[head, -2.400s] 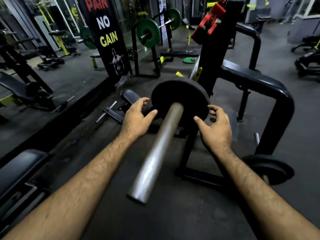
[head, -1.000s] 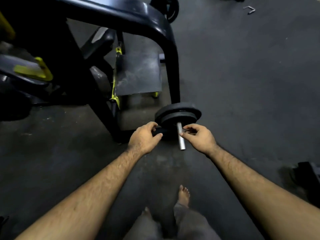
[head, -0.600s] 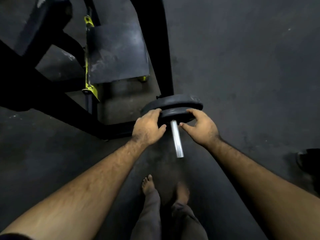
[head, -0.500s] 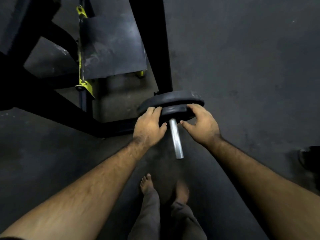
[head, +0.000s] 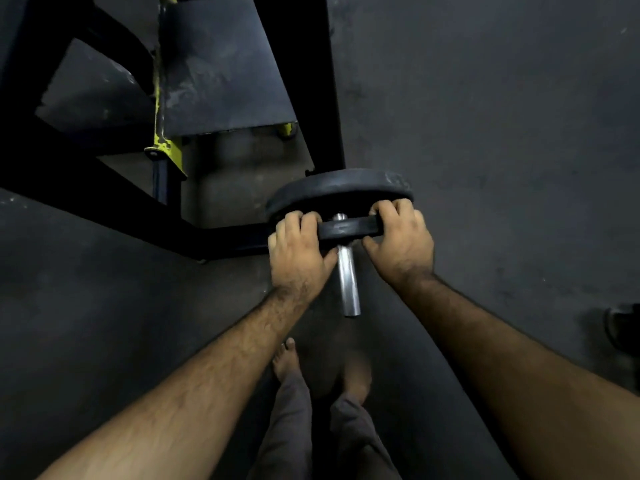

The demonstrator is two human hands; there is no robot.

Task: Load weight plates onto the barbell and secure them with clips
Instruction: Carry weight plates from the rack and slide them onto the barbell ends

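Head cam looking straight down here: both hands are wrapped on a small plate [head: 349, 227] that's threaded on a storage peg [head: 347, 282] low on the rack [head: 301, 81], just in front of a bigger plate [head: 339, 187]. Left hand [head: 299, 258] has its fingers [head: 298, 220] curled over the left edge, right hand [head: 401, 244] clamps the right edge. The peg's long axis points near, toward the bare feet [head: 287, 358], so I'd guess the plate has to slide straight back along it. Neither hand is closer, grip's even.
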